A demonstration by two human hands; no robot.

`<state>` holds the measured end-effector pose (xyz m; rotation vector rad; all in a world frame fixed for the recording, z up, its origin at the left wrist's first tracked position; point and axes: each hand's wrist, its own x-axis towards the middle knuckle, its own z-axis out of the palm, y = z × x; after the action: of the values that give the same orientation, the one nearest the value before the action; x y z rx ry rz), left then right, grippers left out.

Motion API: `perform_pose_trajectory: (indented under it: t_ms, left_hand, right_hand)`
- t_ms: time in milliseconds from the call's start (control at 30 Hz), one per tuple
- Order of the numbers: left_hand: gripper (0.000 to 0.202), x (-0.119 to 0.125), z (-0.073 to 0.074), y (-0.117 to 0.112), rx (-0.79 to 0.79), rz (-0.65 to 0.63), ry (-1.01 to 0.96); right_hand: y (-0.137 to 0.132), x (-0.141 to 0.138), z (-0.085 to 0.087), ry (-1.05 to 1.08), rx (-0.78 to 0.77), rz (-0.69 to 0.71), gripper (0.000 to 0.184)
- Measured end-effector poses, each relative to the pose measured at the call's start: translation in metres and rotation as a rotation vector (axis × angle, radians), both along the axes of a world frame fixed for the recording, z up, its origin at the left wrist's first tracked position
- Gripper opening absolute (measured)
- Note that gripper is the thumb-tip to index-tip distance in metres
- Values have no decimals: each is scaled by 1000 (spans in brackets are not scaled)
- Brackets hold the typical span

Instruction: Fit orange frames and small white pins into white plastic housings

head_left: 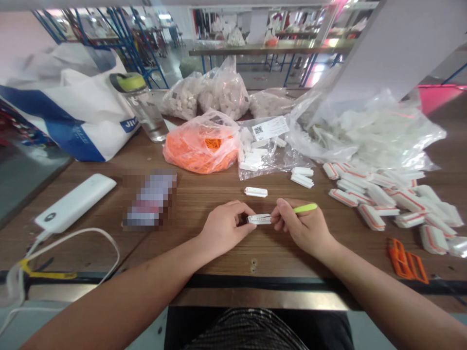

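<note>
Near the front of the wooden table, my left hand (224,226) pinches one end of a small white plastic strip (259,219) between thumb and fingers. A row of small dark marks or slots runs along the strip's upper face. My right hand (304,228) grips a slim tool with a yellow-green handle (305,208), its thin tip at the strip's right end. The tool's exact kind is unclear. Just beyond my hands lies a similar white strip (256,192), apart from both. Two more white pieces (302,177) rest farther back to the right.
White pieces with orange edges (379,195) are heaped at right, near loose orange frames (406,260). Behind are a bag of orange parts (202,146), clear bags (224,90) and a water bottle (144,109). A white power bank (76,201) and pixelated phone (151,199) lie left.
</note>
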<state>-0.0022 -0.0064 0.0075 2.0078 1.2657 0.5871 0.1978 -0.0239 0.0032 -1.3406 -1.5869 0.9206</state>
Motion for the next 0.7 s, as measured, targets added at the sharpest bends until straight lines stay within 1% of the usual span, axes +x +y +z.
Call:
perform_pose_trajectory:
  t_ms: [133,300,500,700]
  left_hand:
    - [13,0,1,0,0,1,-1]
    - [13,1,1,0,8,0,10]
    - [12,0,2,0,13,3,15]
    - [11,1,2,0,5,7,21]
  right_hand:
    - [-2,-1,2,13,30,-22,44]
    - [-1,0,2,15,-3,-6,43]
    - [1,0,5,89,-9,-83,47]
    - [2,0,4,88,-18,-71,47]
